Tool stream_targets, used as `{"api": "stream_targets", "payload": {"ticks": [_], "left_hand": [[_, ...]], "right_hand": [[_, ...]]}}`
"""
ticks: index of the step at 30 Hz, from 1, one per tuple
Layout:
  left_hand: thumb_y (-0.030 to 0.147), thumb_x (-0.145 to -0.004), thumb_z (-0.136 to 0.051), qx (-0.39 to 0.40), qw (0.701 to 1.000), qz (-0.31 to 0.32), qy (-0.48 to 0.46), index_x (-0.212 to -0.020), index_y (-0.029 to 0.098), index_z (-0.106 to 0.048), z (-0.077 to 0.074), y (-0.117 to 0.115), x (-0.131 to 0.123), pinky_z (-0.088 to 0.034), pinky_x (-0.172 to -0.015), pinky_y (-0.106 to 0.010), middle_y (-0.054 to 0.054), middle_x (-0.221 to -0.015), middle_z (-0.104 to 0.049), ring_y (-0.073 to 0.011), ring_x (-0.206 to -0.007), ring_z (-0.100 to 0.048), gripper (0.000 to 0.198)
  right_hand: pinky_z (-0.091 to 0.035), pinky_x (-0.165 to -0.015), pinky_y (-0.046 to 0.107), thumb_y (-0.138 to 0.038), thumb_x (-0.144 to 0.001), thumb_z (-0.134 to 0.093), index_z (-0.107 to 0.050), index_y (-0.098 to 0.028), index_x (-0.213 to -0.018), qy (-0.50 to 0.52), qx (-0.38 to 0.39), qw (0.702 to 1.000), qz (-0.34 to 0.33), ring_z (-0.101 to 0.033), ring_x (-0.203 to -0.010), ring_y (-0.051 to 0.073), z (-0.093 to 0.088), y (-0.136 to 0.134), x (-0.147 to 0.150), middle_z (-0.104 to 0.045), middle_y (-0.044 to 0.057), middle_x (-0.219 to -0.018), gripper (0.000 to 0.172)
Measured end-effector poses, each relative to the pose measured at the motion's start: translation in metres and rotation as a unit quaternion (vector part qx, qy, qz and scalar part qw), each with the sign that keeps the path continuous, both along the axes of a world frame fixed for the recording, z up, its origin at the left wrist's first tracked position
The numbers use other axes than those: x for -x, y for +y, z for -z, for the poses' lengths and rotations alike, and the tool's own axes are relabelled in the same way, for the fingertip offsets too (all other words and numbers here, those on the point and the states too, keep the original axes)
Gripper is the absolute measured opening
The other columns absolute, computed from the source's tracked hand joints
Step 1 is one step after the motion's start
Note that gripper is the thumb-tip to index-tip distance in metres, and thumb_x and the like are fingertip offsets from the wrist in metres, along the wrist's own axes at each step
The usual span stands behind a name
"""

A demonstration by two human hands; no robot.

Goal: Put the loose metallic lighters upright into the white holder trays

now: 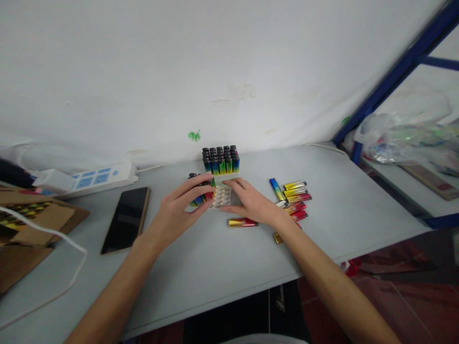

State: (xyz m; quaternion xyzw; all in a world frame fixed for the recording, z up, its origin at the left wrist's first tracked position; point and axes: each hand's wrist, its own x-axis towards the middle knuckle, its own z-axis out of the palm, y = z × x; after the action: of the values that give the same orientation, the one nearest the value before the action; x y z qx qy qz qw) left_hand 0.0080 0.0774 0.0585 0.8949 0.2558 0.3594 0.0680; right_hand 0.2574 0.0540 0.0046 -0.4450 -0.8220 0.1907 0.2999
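A small white holder tray (222,197) with round slots lies between my two hands. Upright lighters fill its left part, among them blue-green ones (196,202) and a red one at my fingertips. My left hand (184,200) has its fingers curled over these lighters, thumb at the front and fingers behind, partly hiding them. My right hand (251,200) grips the tray's right end, its thumb at the front corner and its fingers at the back. Just in front of the tray lies a yellow-and-red lighter (243,222).
Behind the tray stands a block of blue-green lighters (220,160). Loose lighters (296,193) lie to the right, some half hidden by my right forearm. At left are a phone (126,220), a power strip (103,177), a cardboard box (53,224) and a white cable (77,282).
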Motion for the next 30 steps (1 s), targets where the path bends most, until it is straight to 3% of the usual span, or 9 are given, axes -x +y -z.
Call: {"api": "stream_targets", "payload": {"ticks": [3, 7, 10, 13, 18, 22, 24, 27, 30], "left_hand": [[0.039, -0.093, -0.077, 0.008, 0.999, -0.011, 0.046, -0.134, 0.027, -0.065, 0.001, 0.005, 0.010, -0.043, -0.124, -0.055, -0.013, -0.156, -0.055, -0.0334, -0.150, -0.049, 0.045], [0.055, -0.079, -0.087, 0.062, 0.990, -0.043, 0.119, -0.152, 0.029, -0.053, 0.016, 0.020, 0.028, -0.035, -0.126, -0.063, -0.016, -0.170, -0.034, -0.0422, -0.158, -0.033, 0.085], [0.051, -0.086, -0.080, 0.141, 0.980, -0.061, 0.126, -0.157, 0.032, -0.047, 0.030, 0.029, 0.033, -0.045, -0.121, -0.056, -0.013, -0.164, -0.042, -0.0366, -0.147, -0.050, 0.081], [0.046, -0.091, -0.074, 0.169, 0.976, -0.083, 0.108, -0.157, 0.031, -0.047, 0.035, 0.029, 0.030, -0.048, -0.119, -0.053, -0.011, -0.151, -0.055, -0.0323, -0.137, -0.060, 0.073], [0.037, -0.094, -0.072, 0.150, 0.980, -0.101, 0.086, -0.158, 0.030, -0.045, 0.039, 0.022, 0.018, -0.045, -0.121, -0.050, -0.011, -0.153, -0.053, -0.0307, -0.141, -0.057, 0.069], [0.037, -0.093, -0.074, 0.111, 0.988, -0.099, 0.043, -0.166, 0.029, -0.026, 0.043, 0.021, 0.013, -0.040, -0.125, -0.055, -0.015, -0.166, -0.040, -0.0356, -0.153, -0.044, 0.087], [0.041, -0.089, -0.080, 0.067, 0.992, -0.106, 0.022, -0.165, 0.027, -0.027, 0.037, 0.017, 0.011, -0.041, -0.124, -0.057, -0.018, -0.167, -0.037, -0.0384, -0.154, -0.040, 0.094], [0.042, -0.085, -0.083, 0.001, 0.986, -0.158, -0.048, -0.150, 0.024, -0.049, 0.020, 0.005, 0.008, -0.052, -0.114, -0.052, -0.016, -0.149, -0.056, -0.0336, -0.136, -0.059, 0.075], [0.035, -0.093, -0.076, 0.020, 0.978, -0.169, -0.122, -0.116, 0.022, -0.067, 0.007, -0.009, 0.002, -0.062, -0.087, -0.036, -0.005, -0.101, -0.073, -0.0187, -0.086, -0.071, 0.028]], "right_hand": [[-0.049, -0.115, 0.051, -0.045, -0.100, -0.069, -0.054, -0.022, -0.145, 0.020, -0.010, 0.999, 0.031, -0.059, -0.132, 0.029, -0.015, 0.000, -0.019, -0.057, 0.015, -0.142, 0.053], [-0.056, -0.095, 0.042, -0.049, -0.094, -0.076, -0.073, -0.021, -0.113, 0.002, 0.043, 0.998, 0.056, -0.069, -0.102, 0.025, -0.029, -0.001, -0.042, -0.072, 0.009, -0.113, 0.034], [-0.053, -0.079, 0.033, -0.047, -0.085, -0.085, -0.074, -0.019, -0.103, -0.044, 0.127, 0.991, 0.016, -0.068, -0.087, 0.021, -0.027, -0.003, -0.048, -0.074, 0.006, -0.100, 0.035], [-0.051, -0.075, 0.030, -0.037, -0.083, -0.087, -0.073, -0.018, -0.097, -0.077, 0.173, 0.982, -0.011, -0.066, -0.083, 0.020, -0.021, -0.005, -0.045, -0.073, 0.004, -0.094, 0.027], [-0.049, -0.071, 0.029, -0.027, -0.091, -0.076, -0.070, -0.019, -0.094, -0.080, 0.156, 0.984, -0.004, -0.065, -0.078, 0.019, -0.021, -0.006, -0.039, -0.072, 0.004, -0.090, 0.010], [-0.051, -0.069, 0.029, -0.039, -0.102, -0.065, -0.064, -0.022, -0.108, 0.031, 0.149, 0.988, 0.017, -0.069, -0.077, 0.018, -0.030, -0.008, -0.033, -0.074, 0.002, -0.094, 0.018], [-0.050, -0.064, 0.028, -0.044, -0.105, -0.060, -0.064, -0.023, -0.117, 0.076, 0.165, 0.983, 0.024, -0.067, -0.066, 0.016, -0.034, -0.010, -0.027, -0.073, 0.000, -0.088, 0.025], [-0.048, -0.061, 0.027, -0.047, -0.107, -0.056, -0.067, -0.023, -0.126, 0.110, 0.156, 0.981, 0.020, -0.060, -0.058, 0.014, -0.036, -0.011, -0.015, -0.067, -0.003, -0.076, 0.033], [-0.048, -0.064, 0.027, -0.046, -0.109, -0.050, -0.071, -0.023, -0.128, 0.161, 0.137, 0.977, -0.005, -0.061, -0.068, 0.015, -0.036, -0.012, -0.004, -0.066, -0.001, -0.077, 0.036]]}}
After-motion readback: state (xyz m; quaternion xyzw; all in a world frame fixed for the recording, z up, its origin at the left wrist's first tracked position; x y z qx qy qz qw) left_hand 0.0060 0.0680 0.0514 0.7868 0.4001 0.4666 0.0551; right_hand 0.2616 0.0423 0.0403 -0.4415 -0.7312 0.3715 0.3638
